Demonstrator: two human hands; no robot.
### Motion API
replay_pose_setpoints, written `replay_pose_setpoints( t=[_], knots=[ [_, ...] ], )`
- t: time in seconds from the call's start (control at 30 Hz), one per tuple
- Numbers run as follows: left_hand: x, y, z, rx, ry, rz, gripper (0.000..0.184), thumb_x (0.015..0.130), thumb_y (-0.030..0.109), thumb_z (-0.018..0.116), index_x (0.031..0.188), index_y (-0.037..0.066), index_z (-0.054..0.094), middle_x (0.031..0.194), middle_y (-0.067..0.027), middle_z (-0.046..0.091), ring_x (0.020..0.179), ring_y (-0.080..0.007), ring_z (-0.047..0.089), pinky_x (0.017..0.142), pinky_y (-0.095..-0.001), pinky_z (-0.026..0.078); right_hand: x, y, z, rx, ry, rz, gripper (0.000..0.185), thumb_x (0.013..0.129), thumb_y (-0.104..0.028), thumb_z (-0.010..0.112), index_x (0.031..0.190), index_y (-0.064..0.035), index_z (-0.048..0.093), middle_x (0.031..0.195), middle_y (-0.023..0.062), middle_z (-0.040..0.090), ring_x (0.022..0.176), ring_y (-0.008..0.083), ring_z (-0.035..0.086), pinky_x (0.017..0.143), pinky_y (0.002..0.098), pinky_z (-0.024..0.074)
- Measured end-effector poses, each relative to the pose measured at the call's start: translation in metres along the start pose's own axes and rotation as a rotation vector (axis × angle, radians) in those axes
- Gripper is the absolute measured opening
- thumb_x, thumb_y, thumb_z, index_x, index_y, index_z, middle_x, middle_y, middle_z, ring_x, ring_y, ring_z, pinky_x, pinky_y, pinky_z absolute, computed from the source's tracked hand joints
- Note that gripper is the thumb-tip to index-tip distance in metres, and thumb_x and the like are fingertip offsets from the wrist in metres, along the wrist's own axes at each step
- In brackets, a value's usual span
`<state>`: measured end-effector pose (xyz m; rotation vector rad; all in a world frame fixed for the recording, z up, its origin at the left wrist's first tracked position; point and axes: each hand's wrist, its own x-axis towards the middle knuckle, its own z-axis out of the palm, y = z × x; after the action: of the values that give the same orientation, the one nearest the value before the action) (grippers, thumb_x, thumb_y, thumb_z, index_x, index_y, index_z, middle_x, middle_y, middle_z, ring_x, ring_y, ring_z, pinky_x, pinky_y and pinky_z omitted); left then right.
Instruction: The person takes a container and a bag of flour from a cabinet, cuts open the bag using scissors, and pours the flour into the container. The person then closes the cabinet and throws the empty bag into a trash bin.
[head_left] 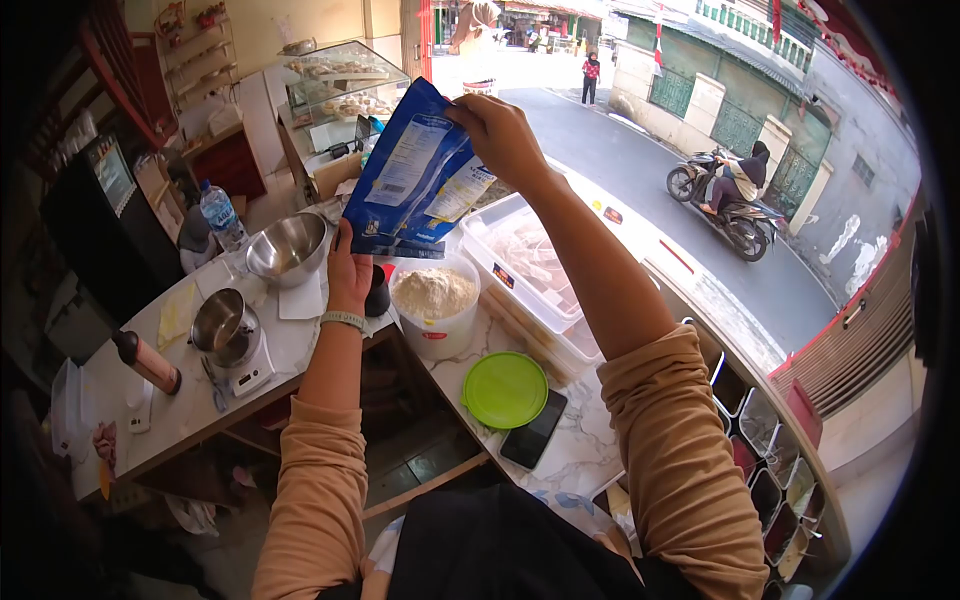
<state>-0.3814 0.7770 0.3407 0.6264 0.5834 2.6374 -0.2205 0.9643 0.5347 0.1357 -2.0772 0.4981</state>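
Observation:
A blue packet [410, 170] with pale printed labels is held up by both hands, its open-looking end tilted down over a white tub [437, 335]. White powder [434, 291] is heaped in that tub. My right hand [500, 140] grips the packet's upper right corner. Lower down, my left hand [347, 270] has its fingers closed on the packet's lower left edge. A green lid [505, 390] lies on the counter in front of the tub, partly over a dark phone or tablet [534, 430].
Right of the tub stands a clear plastic box [530, 262]. Further left are a steel bowl [287, 250], a smaller bowl [220, 320] on a scale [252, 374], a water bottle [222, 212] and a brown bottle [147, 362]. A glass display case [345, 78] stands behind.

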Motion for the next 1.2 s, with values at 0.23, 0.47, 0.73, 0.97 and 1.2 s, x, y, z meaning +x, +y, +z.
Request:
replay_pose_setpoints(
  t=[0.23, 0.47, 0.73, 0.97, 1.2],
  knots=[
    [-0.004, 0.000, -0.006, -0.003, -0.009, -0.042, 0.040, 0.094, 0.026, 0.060, 0.124, 0.001, 0.054, 0.123, -0.0070, 0.062, 0.112, -0.0184, 0.059, 0.100, -0.0325, 0.046, 0.006, -0.001, -0.024, 0.053, -0.344, 0.216, 0.025, 0.088, -0.022, 0.066, 0.104, -0.0035, 0.067, 0.090, 0.0133, 0.070, 0.077, 0.0213, 0.065, 0.075, 0.0372, 0.0502],
    [-0.003, 0.001, 0.002, 0.010, -0.024, -0.093, 0.037, 0.094, 0.022, 0.061, 0.124, 0.001, 0.054, 0.121, -0.0074, 0.062, 0.111, -0.0182, 0.059, 0.098, -0.0328, 0.046, -0.006, 0.019, -0.021, 0.048, -0.204, 0.151, 0.025, 0.089, -0.022, 0.064, 0.098, 0.0009, 0.068, 0.079, 0.0102, 0.068, 0.062, 0.0161, 0.059, 0.062, 0.0324, 0.0473],
    [-0.014, -0.009, 0.014, 0.346, -0.107, -0.125, 0.044, 0.087, -0.006, 0.060, 0.129, 0.000, 0.048, 0.121, -0.0119, 0.061, 0.112, -0.0190, 0.058, 0.098, -0.0311, 0.046, -0.054, 0.045, -0.035, 0.254, 0.131, 0.515, 0.029, 0.090, -0.025, 0.063, 0.093, 0.0026, 0.069, 0.069, 0.0118, 0.067, 0.060, 0.0144, 0.062, 0.059, 0.0297, 0.0476],
    [-0.012, -0.022, 0.006, 0.725, -0.074, -0.059, 0.030, 0.087, -0.001, 0.064, 0.117, -0.002, 0.060, 0.101, -0.0067, 0.069, 0.089, -0.0130, 0.065, 0.083, -0.0262, 0.053, -0.078, 0.050, -0.041, 0.182, 0.225, 0.542, 0.030, 0.090, -0.027, 0.063, 0.094, 0.0026, 0.068, 0.069, 0.0121, 0.066, 0.059, 0.0151, 0.060, 0.058, 0.0296, 0.0462],
    [0.000, 0.001, 0.011, 1.485, -0.150, 0.395, 0.024, 0.085, 0.000, 0.063, 0.108, 0.003, 0.065, 0.092, -0.0127, 0.072, 0.077, -0.0202, 0.070, 0.071, -0.0314, 0.054, -0.115, 0.034, -0.051, 0.145, 0.300, 0.639, 0.031, 0.092, -0.027, 0.062, 0.096, 0.0027, 0.067, 0.074, 0.0132, 0.067, 0.063, 0.0156, 0.061, 0.061, 0.0295, 0.0463]
  ],
)
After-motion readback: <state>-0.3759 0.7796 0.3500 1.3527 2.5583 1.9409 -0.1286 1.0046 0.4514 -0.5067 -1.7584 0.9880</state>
